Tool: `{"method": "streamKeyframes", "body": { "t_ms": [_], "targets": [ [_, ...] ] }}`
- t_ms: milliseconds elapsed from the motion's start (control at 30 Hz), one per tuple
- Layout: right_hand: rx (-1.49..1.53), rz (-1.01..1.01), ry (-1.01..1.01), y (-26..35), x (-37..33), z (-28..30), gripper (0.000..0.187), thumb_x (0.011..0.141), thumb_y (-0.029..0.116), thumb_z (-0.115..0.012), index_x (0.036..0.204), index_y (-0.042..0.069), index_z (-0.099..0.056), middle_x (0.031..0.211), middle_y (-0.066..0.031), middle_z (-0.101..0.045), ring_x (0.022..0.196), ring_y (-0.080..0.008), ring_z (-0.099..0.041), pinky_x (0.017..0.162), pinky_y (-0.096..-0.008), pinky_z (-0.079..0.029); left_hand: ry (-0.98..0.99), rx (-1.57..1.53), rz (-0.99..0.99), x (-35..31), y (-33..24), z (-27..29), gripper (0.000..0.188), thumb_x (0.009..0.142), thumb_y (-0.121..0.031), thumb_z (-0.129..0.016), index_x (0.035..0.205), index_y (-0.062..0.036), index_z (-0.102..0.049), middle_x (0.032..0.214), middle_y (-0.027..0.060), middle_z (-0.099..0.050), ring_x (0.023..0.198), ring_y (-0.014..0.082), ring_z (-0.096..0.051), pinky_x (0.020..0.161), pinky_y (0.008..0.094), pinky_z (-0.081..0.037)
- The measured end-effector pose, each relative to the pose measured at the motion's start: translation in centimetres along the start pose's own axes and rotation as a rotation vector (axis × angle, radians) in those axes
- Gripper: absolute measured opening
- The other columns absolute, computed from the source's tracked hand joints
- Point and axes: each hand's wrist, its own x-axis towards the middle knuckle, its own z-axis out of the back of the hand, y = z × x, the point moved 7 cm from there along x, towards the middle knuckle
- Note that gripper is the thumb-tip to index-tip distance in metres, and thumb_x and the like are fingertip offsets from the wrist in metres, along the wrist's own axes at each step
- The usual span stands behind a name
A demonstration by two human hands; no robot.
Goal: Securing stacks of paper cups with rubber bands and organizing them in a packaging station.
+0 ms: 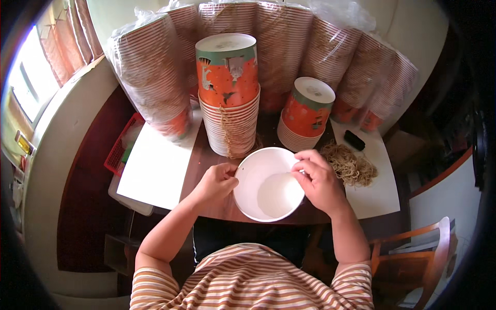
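A white-lined paper bucket (pixel 252 181) is tipped toward me at the table's front edge, its round mouth facing up. My left hand (pixel 217 182) is closed in a pinch at the left side of its rim. On the opposite side my right hand (pixel 321 183) grips the rim, thumb and fingers over the edge. Whether a string lies between the fingers I cannot make out. Just behind stands a tall stack of nested orange-and-green paper buckets (pixel 230 126), topped by an upside-down one (pixel 227 80), with twine hanging down its front. A shorter bucket stack (pixel 305 121) stands to its right.
Several plastic-wrapped bucket stacks (pixel 150 72) line the back. Loose twine (pixel 349 164) lies at right beside a black object (pixel 354 140). White sheets (pixel 160 165) cover parts of the table. A red basket (pixel 116 155) is at left, a wooden chair (pixel 413 258) at lower right.
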Motion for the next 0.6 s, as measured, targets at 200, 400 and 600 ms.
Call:
{"method": "streamKeyframes", "body": {
  "t_ms": [200, 400, 600],
  "targets": [
    [-0.176, 0.158, -0.038, 2.9, 2.6, -0.3, 0.008, 0.078, 0.007, -0.066, 0.08, 0.005, -0.058, 0.091, -0.0066, -0.058, 0.082, -0.0252, -0.056, 0.074, -0.0355, -0.046, -0.093, -0.14, 0.016, -1.2, 1.2, 0.1, 0.029, 0.076, -0.002, -0.055, 0.103, 0.0084, -0.06, 0.082, 0.0084, -0.065, 0.074, 0.0102, -0.059, 0.068, 0.0248, -0.048],
    [-0.242, 0.151, 0.024, 2.4, 2.8, -1.2, 0.008, 0.078, 0.008, -0.065, 0.08, 0.005, -0.058, 0.085, -0.007, -0.059, 0.083, -0.0254, -0.055, 0.074, -0.0361, -0.045, -0.134, -0.076, -0.007, -2.3, -1.0, 1.4, 0.032, 0.076, -0.003, -0.055, 0.105, 0.0094, -0.058, 0.08, 0.0101, -0.065, 0.07, 0.0113, -0.06, 0.065, 0.026, -0.049],
    [0.386, -0.196, 0.25, 2.4, 3.6, -4.5, 0.009, 0.084, 0.008, -0.061, 0.086, -0.001, -0.06, 0.082, -0.0087, -0.061, 0.075, -0.0142, -0.059, 0.067, -0.0283, -0.047, -0.069, -0.091, 0.021, -2.4, -0.6, 0.8, 0.04, 0.078, 0.0, -0.052, 0.117, 0.0085, -0.054, 0.079, 0.0057, -0.06, 0.059, 0.0088, -0.055, 0.049, 0.0234, -0.045]
  ]
}}
